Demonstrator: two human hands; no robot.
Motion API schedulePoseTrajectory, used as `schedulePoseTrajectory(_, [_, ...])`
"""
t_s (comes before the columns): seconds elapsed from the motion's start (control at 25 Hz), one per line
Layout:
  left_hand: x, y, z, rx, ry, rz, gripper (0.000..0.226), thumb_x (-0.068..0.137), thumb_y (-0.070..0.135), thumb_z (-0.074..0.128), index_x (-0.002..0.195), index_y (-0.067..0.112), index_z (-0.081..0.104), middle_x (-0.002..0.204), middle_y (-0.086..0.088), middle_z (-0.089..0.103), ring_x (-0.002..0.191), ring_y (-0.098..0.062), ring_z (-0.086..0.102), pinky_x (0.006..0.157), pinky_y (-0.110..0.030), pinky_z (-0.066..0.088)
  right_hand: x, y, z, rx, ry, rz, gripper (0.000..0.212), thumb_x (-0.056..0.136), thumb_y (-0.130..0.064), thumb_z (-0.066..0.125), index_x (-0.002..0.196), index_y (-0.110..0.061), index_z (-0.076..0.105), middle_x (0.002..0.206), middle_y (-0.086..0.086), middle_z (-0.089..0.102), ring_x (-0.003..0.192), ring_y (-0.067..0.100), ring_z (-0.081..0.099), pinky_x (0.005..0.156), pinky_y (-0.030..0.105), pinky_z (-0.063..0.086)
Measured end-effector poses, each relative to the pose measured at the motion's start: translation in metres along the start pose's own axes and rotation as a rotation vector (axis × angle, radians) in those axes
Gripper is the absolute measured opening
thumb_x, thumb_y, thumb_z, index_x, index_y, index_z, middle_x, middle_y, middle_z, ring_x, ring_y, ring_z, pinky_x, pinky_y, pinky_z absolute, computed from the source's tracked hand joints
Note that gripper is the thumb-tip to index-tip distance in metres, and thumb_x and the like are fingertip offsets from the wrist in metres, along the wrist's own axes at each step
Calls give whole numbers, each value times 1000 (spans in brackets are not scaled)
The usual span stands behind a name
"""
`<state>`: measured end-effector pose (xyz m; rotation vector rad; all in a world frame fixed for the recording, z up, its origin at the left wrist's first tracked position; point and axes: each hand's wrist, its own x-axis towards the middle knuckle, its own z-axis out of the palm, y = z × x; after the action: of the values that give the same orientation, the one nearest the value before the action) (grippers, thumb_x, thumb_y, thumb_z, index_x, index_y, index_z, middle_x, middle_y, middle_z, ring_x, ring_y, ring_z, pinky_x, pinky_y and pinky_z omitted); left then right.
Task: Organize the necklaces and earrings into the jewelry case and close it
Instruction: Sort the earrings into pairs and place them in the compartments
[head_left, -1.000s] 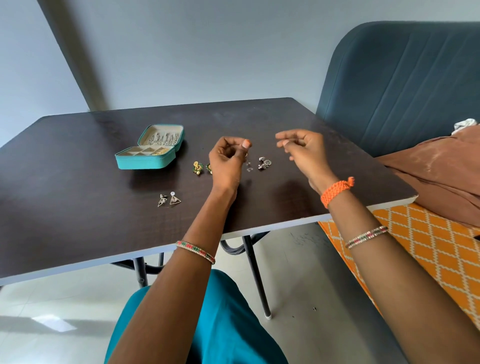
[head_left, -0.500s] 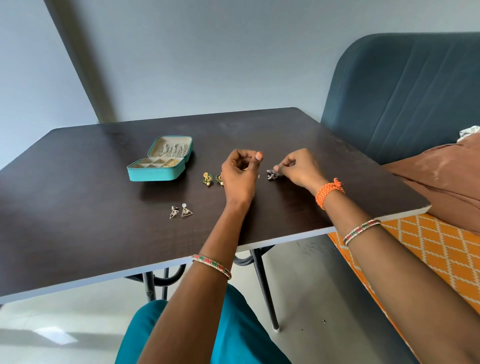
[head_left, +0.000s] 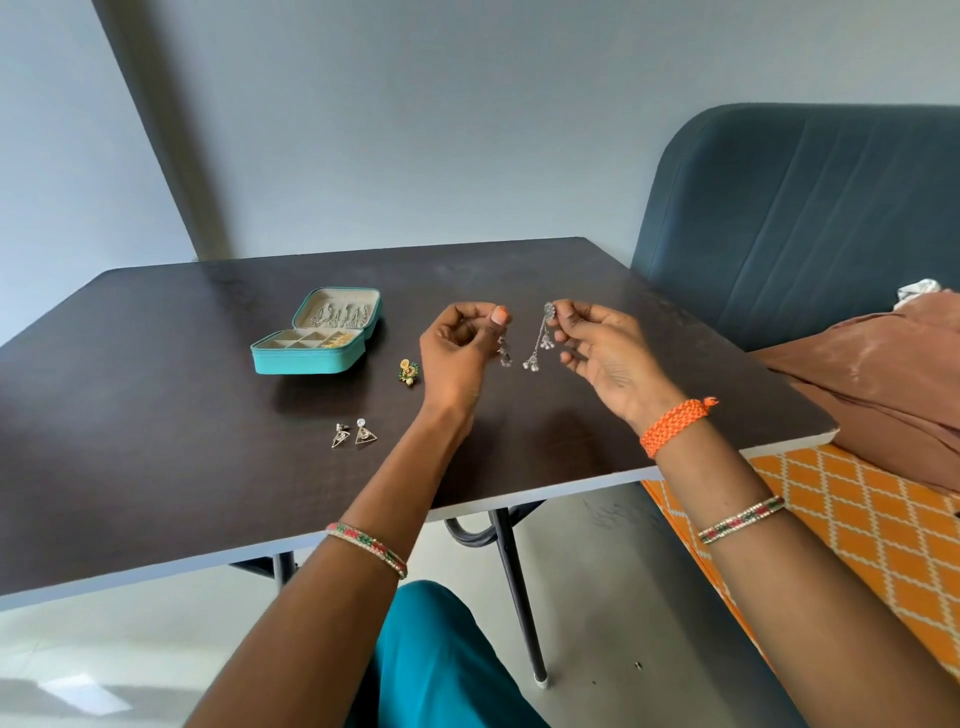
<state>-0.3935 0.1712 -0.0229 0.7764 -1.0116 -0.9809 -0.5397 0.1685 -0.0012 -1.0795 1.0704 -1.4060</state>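
You sit at a big dark counter (head_left: 156, 415). A blue sofa (head_left: 810, 218) stands at its right side, with a brown cloth (head_left: 883, 374) lying on it and an orange patterned cover (head_left: 857, 509) below the cloth.

Your two hands are up above the counter, near each other but not touching. Your right hand (head_left: 602, 348) pinches the round top of a long silver earring (head_left: 540, 343) with thumb and finger. The earring hangs straight down on its chain, with small bells at the bottom, and it does not touch the counter. Your other fingers on that hand are loosely spread. Your left hand (head_left: 457, 348) is curled, and thumb and finger pinch a second silver earring (head_left: 504, 352), which dangles just below the fingertips. You wear an orange band (head_left: 675, 423) on your right wrist.

The teal case (head_left: 311, 356) sits open on the counter, to the left of your hands and well apart from them. Its lid leans back with silver pieces hung in a row inside. The bottom half has small boxes, and one holds something gold.

A green and gold earring (head_left: 408, 371) lies on the counter between the case and your left hand. Two triangle earrings (head_left: 354, 434) lie side by side nearer to you.
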Motion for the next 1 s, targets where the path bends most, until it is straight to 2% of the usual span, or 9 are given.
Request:
schedulePoseTrajectory(0.08, [-7, 14, -1, 57, -70, 48, 12, 84, 5, 68, 86, 16, 64, 73, -1, 66, 63, -13, 57, 58, -22, 48, -8, -5, 7, 135, -60, 67, 14, 91, -8, 57, 82, -16, 64, 70, -4, 65, 68, 8, 53, 62, 22, 41])
schedulePoseTrajectory(0.2, [-21, 26, 2, 126, -101, 118, 13, 83, 4, 69, 89, 15, 68, 74, 1, 68, 67, -11, 61, 60, -20, 50, -22, -13, 23, 193, -146, 51, 18, 92, -2, 51, 82, -11, 63, 68, -1, 65, 71, 11, 57, 67, 21, 49])
schedulePoseTrajectory(0.28, [-28, 31, 3, 150, -45, 149, 11, 82, 3, 70, 87, 13, 69, 73, 0, 69, 68, -10, 63, 62, -22, 51, -29, -15, 31, 175, -163, -26, 17, 92, -1, 52, 82, -9, 63, 70, -1, 68, 75, 11, 62, 72, 21, 53])
schedulePoseTrajectory(0.44, [-40, 40, 4, 208, 65, 184, 14, 81, 6, 72, 79, 20, 69, 71, 2, 69, 67, -13, 64, 63, -26, 53, -41, -12, 37, 50, -126, -239, 10, 90, -2, 57, 86, -9, 64, 76, 4, 69, 79, 15, 66, 82, 31, 56])
schedulePoseTrajectory(0.56, [-50, 44, 4, 238, 110, 177, 10, 80, 12, 75, 79, 21, 70, 72, 1, 71, 65, -10, 64, 63, -24, 52, -50, -9, 39, -77, -76, -369, 13, 91, -2, 57, 91, -10, 67, 84, 8, 70, 81, 16, 68, 82, 32, 57])
schedulePoseTrajectory(0.72, [-56, 55, -1, 274, 177, 159, 9, 76, 14, 78, 84, 15, 75, 72, 5, 71, 63, -1, 66, 63, -17, 52, -58, -8, 39, -48, -172, -324, 17, 93, -2, 53, 103, -2, 67, 96, 10, 70, 92, 19, 68, 81, 27, 56])
schedulePoseTrajectory(0.84, [-63, 61, -2, 344, 199, 196, 9, 77, 9, 75, 86, 10, 75, 70, 6, 70, 61, 5, 63, 61, -12, 51, -63, -4, 38, -55, -214, -288, 20, 88, -1, 60, 108, -1, 67, 99, 13, 70, 96, 21, 67, 86, 31, 55])
schedulePoseTrajectory(0.92, [-69, 61, -3, 357, 197, 207, 9, 79, 7, 73, 86, 12, 75, 69, 9, 68, 60, 6, 63, 60, -12, 51, -67, -3, 40, -67, -184, -305, 19, 85, 0, 64, 104, -2, 69, 93, 9, 72, 89, 18, 69, 81, 32, 57])
schedulePoseTrajectory(1.0, [-72, 59, -8, 316, 177, 181, 9, 81, 8, 72, 85, 16, 73, 70, 11, 69, 62, 1, 64, 64, -17, 54, -71, -2, 40, -81, -163, -351, 16, 86, 2, 62, 96, -7, 71, 84, -1, 74, 81, 15, 71, 70, 27, 57])
